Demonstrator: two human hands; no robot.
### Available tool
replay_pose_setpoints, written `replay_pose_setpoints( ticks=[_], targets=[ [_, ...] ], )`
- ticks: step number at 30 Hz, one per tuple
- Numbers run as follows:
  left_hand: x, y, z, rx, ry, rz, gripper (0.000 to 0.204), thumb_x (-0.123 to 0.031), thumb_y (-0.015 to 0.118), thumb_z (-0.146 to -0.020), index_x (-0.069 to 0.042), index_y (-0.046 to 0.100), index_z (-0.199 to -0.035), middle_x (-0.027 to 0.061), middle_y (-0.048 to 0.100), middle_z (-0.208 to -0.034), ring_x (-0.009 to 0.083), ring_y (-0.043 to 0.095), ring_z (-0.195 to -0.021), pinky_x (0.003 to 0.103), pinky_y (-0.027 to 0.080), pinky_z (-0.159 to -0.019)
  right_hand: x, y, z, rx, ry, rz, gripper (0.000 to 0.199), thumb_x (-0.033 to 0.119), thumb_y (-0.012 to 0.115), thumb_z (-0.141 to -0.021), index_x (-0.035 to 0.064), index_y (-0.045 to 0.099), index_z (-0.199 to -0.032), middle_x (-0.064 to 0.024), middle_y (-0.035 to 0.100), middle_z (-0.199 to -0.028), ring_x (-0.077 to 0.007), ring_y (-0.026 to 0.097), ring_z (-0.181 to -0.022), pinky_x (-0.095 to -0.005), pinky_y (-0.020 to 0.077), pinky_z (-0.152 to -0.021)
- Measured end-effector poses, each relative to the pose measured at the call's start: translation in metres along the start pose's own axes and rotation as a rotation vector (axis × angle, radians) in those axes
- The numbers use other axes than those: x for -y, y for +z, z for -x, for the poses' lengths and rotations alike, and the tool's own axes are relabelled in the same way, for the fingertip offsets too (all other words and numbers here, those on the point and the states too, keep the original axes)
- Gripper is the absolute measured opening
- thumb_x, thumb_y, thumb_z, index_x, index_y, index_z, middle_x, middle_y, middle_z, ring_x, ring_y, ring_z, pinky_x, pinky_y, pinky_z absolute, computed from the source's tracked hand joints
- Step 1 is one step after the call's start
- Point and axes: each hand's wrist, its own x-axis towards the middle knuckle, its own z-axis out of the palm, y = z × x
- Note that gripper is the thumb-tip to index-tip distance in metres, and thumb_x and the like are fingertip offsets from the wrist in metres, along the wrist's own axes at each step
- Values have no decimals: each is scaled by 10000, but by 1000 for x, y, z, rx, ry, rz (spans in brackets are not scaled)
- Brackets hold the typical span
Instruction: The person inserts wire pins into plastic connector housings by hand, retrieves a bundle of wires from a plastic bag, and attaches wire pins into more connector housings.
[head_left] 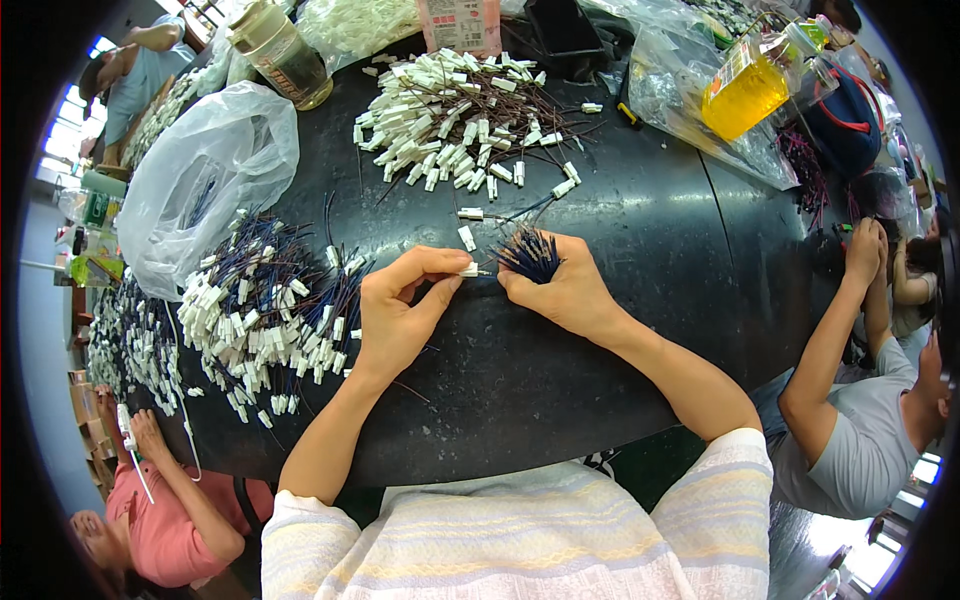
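Observation:
Between thumb and forefinger my left hand point(408, 305) pinches a small white plastic connector point(469, 270), its end turned toward the other hand. My right hand point(568, 288) is closed around a bundle of short dark blue wires point(530, 254), whose ends fan out to the left. A thin tip lies between the connector and the bundle; whether it sits inside the connector I cannot tell. Just beyond my fingers, two loose white connectors, one of them upright point(466, 238), rest on the black table point(560, 400).
A heap of white connectors on brown wires point(440, 125) lies ahead, another on blue wires point(250, 310) at left. Around them are a clear plastic bag point(215, 170), a tea bottle point(280, 55) and a yellow-liquid bottle point(745, 95). People sit at left point(180, 520) and right point(850, 430).

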Motion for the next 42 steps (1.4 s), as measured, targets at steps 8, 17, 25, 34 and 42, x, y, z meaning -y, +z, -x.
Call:
replay_pose_setpoints(
  ticks=[8, 17, 25, 34, 42],
  targets=[
    [2, 1, -2, 31, 196, -258, 187, 100, 580, -733, 12, 643, -886, 120, 652, -917, 197, 627, -867, 251, 481, -755, -3, -1, -2, 23, -54, -69, 125, 56, 640, -759, -4, 576, -848, -4, 550, -724, -48, 473, -664, -214, 405, -598],
    [3, 1, -7, -9, 225, -294, 157, 61, 592, -735, 8, 642, -874, 120, 656, -932, 197, 640, -829, 263, 491, -737, 2, 3, -2, 16, -41, -166, 119, 73, 622, -791, -16, 596, -866, 0, 587, -749, -37, 481, -681, -215, 402, -620],
    [7, 0, -37, -139, 165, -818, 217, -142, 711, -659, 0, 604, -785, 88, 545, -703, 195, 524, -611, 299, 419, -566, 8, -5, -1, 89, 150, -216, 82, 77, 603, -804, -3, 600, -822, 2, 579, -667, -50, 507, -619, -203, 398, -574],
    [-4, -1, -20, -149, -92, -731, 125, -47, 643, -720, 1, 589, -821, 71, 588, -768, 124, 555, -669, 253, 422, -570, 8, -3, -2, 85, 119, -161, 52, 57, 603, -782, 10, 580, -782, -6, 586, -648, -51, 530, -608, -202, 407, -575],
    [-11, -8, 1, -28, -192, -37, 140, 33, 570, -800, 41, 589, -938, 28, 595, -846, 70, 555, -787, 195, 446, -705, 8, 0, 0, -1, 75, -42, 119, 84, 665, -727, 7, 603, -793, 18, 588, -716, -39, 514, -673, -198, 416, -619]
  ],
)
